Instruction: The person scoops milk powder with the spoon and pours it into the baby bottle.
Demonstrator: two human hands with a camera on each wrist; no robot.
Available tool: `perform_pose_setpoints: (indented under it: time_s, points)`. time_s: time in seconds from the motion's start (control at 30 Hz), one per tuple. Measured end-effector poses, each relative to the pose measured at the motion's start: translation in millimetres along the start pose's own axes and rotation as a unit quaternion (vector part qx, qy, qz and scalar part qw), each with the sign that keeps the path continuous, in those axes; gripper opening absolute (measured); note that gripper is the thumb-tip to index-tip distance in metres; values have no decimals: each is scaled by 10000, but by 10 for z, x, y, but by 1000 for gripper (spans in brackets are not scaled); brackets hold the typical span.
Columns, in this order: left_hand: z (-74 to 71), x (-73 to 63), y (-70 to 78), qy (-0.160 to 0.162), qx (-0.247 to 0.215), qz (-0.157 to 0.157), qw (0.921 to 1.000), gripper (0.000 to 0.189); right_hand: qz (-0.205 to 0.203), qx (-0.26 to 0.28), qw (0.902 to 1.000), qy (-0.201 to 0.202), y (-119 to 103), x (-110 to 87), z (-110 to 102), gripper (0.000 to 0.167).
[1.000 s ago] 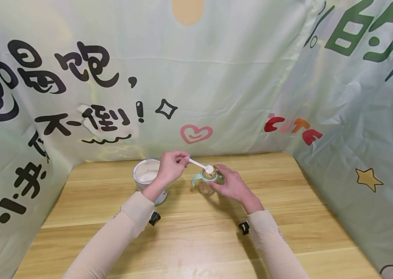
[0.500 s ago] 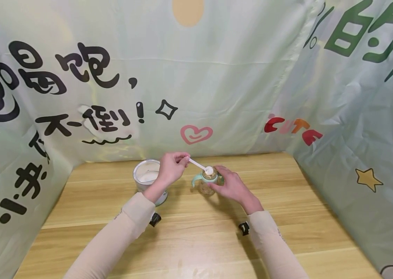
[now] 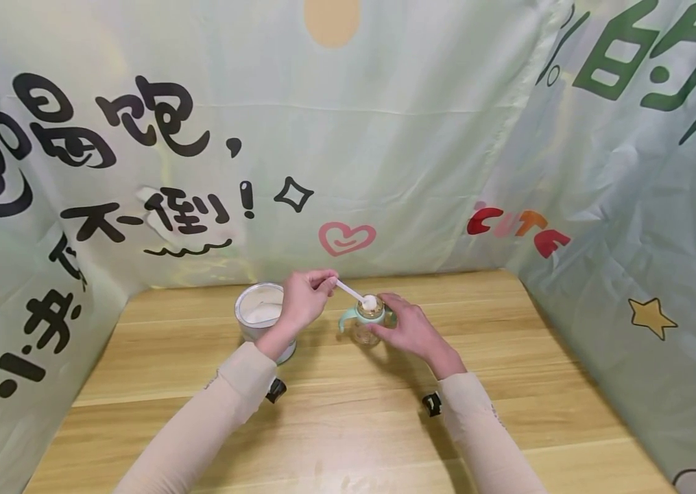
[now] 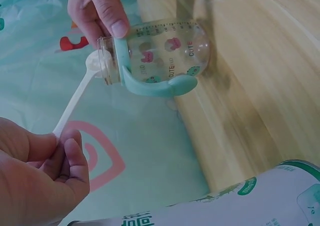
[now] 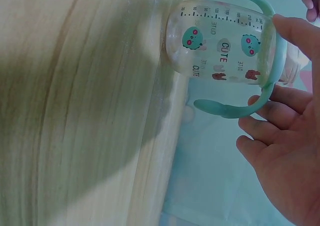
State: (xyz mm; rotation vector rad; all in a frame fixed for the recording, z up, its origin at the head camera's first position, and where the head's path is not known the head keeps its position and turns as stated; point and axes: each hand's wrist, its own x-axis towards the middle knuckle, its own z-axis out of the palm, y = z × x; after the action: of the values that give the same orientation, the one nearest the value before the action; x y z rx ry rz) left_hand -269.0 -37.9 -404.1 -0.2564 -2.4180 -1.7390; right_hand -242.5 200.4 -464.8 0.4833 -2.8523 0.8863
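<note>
My left hand (image 3: 306, 299) pinches the thin handle of a white measuring scoop (image 4: 75, 95) between thumb and fingers. The scoop's bowl, with white powder in it, sits right at the open mouth of a clear baby bottle (image 4: 167, 50). This bottle stands upright on the table, with a mint-green two-handled collar (image 5: 280, 60) round its neck and printed measuring marks on its side. Around the collar, my right hand (image 3: 412, 326) grips the bottle from the right. Left of the bottle stands an open can (image 3: 249, 328) of white powder, partly hidden behind my left forearm.
The wooden table (image 3: 348, 425) carries the can and the bottle. A printed fabric backdrop (image 3: 409, 171) rises along the table's back edge and both sides. Black wrist devices show under both cuffs.
The scoop has tipped and dipped slightly at the bottle's mouth. Both hands, the bottle and the can stay nearly in the same place.
</note>
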Motion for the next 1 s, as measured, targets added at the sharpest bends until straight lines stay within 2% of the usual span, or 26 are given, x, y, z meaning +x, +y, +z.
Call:
perform_pose_setpoints:
  time_s: [0.4, 1.0]
  points:
    - [-2, -6, -37, -109, -344, -44, 9993, 16, 74, 93, 9999, -75, -1, 6, 3, 74]
    - [-8, -25, -80, -236, -251, -46, 9994, 14, 146, 104, 9997, -134, 5, 13, 22, 76]
